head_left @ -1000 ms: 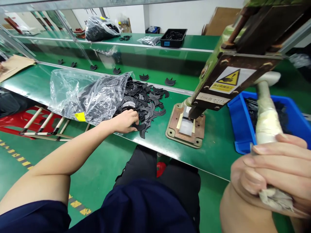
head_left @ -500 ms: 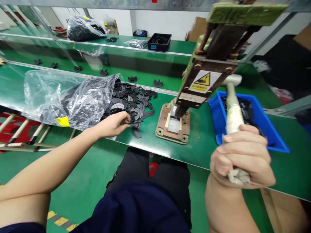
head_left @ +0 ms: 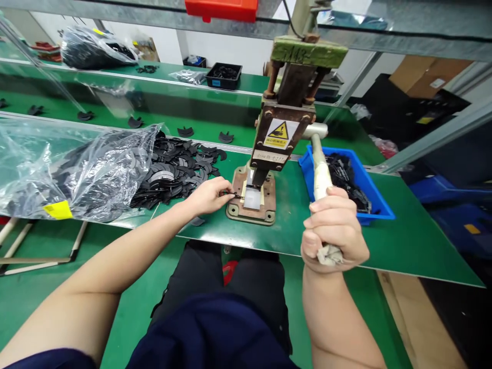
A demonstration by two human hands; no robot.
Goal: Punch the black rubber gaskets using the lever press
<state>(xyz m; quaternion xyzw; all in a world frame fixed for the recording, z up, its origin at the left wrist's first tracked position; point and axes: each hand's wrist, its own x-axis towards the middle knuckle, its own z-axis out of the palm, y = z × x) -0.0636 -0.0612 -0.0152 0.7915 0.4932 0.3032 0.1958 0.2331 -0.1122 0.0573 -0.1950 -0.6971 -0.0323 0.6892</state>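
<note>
Since a second ago the left hand [head_left: 209, 196] has left the heap of black parts [head_left: 175, 169] and come across to the press base [head_left: 251, 197], carrying one thin black crescent part [head_left: 235, 195]. Its grip is narrow, thumb and fingertips pinched on that flat piece, which sits edge-on at the left rim of the rust-brown metal base plate, just beside the pale square pad under the ram. The right hand [head_left: 333, 230] has stayed wrapped in a full fist round the lever handle [head_left: 320, 171], a long bar bound in off-white cloth that frays out below the fist.

One hand press [head_left: 286, 110] stands on the green counter [head_left: 403, 241]: a worn green top block, two rusty threaded posts, and a dark plate bearing a yellow triangular warning label. The heap holds too many curved, matt black, sheet-thin pieces to count; it spills from one crinkled clear plastic bag [head_left: 77, 171] with a yellow tag. One stray piece lies at the counter's near edge below the left wrist. One blue plastic bin [head_left: 378, 197], rectangular, sits right of the press and holds more black parts. On the glossy green belt behind, five separate crescents lie spaced in a row. Farther back stand one black tray and a second filled bag.
</note>
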